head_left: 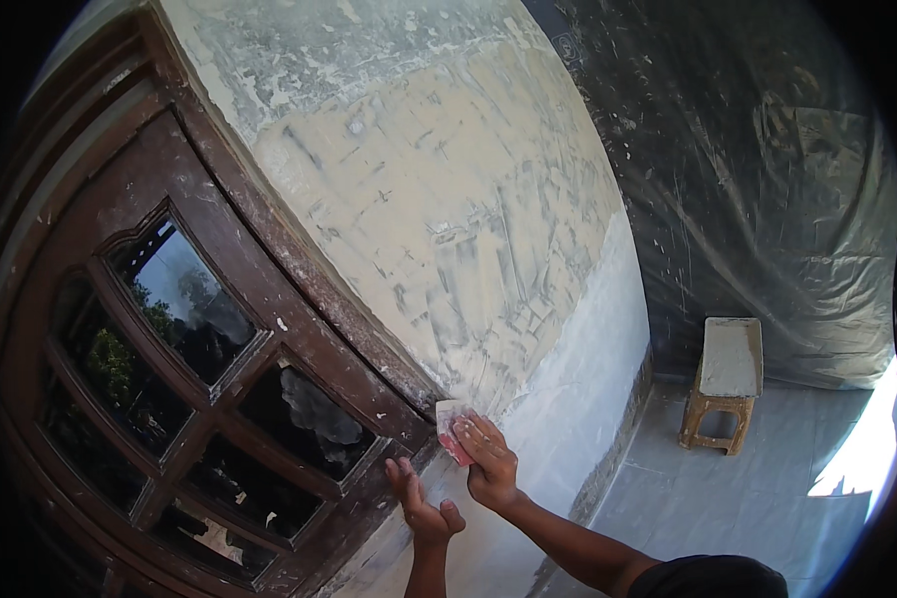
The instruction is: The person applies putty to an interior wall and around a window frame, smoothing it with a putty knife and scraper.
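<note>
My right hand (490, 466) grips a flat red putty scraper (454, 435) with a pale edge. The scraper lies against the wall (448, 219), right beside the brown wooden window frame (319, 299). A beige coat of putty with streaky grey patches covers the wall's middle. Just left of the right hand is my left hand (425, 506), with its fingers apart and nothing visible in it. Its fingertips are close to the lower corner of the window frame; I cannot tell whether they touch it.
At the right, a pale tray of whitish paste (733, 361) sits on a small tan stool (716, 424). The stool stands on a grey tiled floor (658, 508). A black plastic sheet (757, 199) hangs behind it. Glass panes (184, 299) fill the brown window at the left.
</note>
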### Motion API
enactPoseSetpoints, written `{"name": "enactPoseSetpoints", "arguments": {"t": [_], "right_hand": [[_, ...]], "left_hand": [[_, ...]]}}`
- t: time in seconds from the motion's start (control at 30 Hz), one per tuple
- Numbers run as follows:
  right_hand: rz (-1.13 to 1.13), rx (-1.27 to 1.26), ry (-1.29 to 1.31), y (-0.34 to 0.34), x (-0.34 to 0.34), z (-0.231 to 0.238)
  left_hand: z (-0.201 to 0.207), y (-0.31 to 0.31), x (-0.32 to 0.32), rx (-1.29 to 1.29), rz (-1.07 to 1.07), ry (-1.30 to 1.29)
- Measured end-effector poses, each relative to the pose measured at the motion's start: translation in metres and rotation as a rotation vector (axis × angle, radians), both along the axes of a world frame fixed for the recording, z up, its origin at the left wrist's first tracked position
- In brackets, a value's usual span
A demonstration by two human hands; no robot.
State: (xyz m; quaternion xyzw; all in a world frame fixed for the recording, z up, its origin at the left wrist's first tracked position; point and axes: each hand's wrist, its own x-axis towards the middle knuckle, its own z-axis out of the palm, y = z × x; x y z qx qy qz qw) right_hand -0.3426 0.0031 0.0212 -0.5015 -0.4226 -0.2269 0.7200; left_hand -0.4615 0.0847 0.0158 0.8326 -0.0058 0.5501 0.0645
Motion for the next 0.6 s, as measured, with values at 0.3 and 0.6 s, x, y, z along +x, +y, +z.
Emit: {"name": "enactPoseSetpoints", "arguments": {"t": [0.3,0.6], "right_hand": [[0.04,0.112,0.061,-0.003,-0.009,-0.011],[0.095,-0.163,0.107,-0.024,-0.004,-0.099]], "left_hand": [[-0.003,0.005,-0.005,-0.014,-0.02,0.009],[-0.005,0.004,-0.005,-0.005,0.065,0.107]]}}
